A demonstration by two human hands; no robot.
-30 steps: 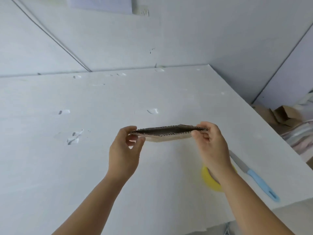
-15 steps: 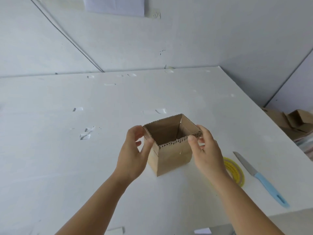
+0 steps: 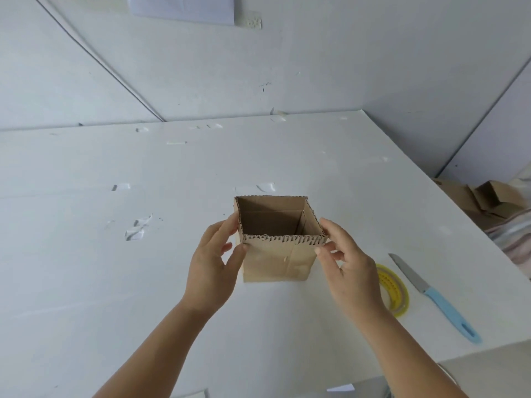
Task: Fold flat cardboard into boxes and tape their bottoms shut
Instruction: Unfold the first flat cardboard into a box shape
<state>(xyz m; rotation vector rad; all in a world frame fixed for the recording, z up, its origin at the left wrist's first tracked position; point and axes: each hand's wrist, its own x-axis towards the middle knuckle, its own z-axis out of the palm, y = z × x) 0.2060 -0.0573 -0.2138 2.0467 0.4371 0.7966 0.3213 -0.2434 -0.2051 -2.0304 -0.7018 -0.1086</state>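
A small brown cardboard box (image 3: 273,261) is opened into a square tube above the white table (image 3: 115,254), its open top facing me. My left hand (image 3: 214,268) pinches the box's left wall between thumb and fingers. My right hand (image 3: 349,262) pinches the right near corner at the rim. A yellow tape roll (image 3: 395,293) lies flat on the table just right of my right wrist, partly hidden by it.
A knife (image 3: 434,295) with a light blue handle lies right of the tape, near the table's right edge. Folded cardboard pieces (image 3: 485,196) sit off the table at the far right. Bits of clear tape (image 3: 135,229) stick to the tabletop at left.
The flattened cardboard held between both hands has been pushed open into a square tube, then turned so one side faces me squarely. Both hands stayed on its sides.
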